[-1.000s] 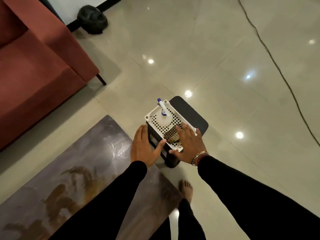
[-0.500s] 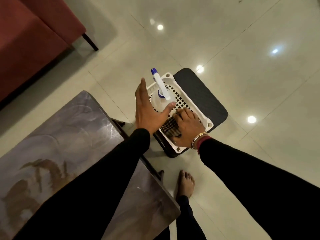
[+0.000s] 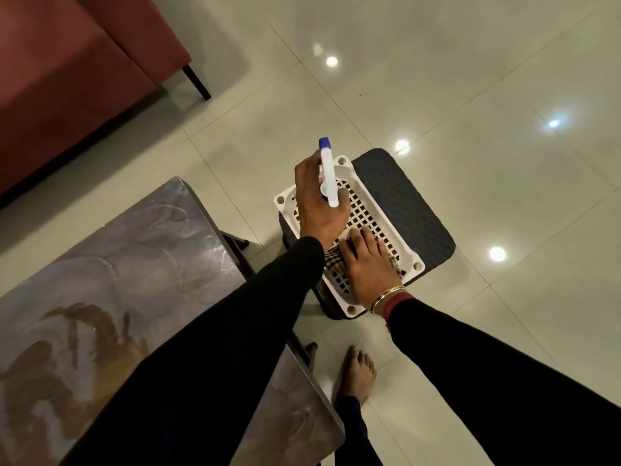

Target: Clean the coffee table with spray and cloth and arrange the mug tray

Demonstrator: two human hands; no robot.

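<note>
A white perforated tray (image 3: 376, 196) rests on a dark stool (image 3: 413, 206) beside the coffee table (image 3: 127, 264). My left hand (image 3: 319, 210) is wrapped around the spray bottle (image 3: 327, 173), whose white head with a blue nozzle sticks up above my fingers. The bottle's body is hidden by the hand. My right hand (image 3: 366, 264) lies palm down on a checked brown cloth (image 3: 332, 262) at the near end of the tray, fingers curled over it. No mugs are in view.
A red sofa (image 3: 67, 82) with a dark leg stands at the upper left. The glossy tiled floor (image 3: 470, 95) spreads around the stool. My bare foot (image 3: 358, 371) stands between the table and the stool.
My left hand went from open above the tray to closed around the spray bottle. The right hand stayed on the cloth. The camera has tilted further down.
</note>
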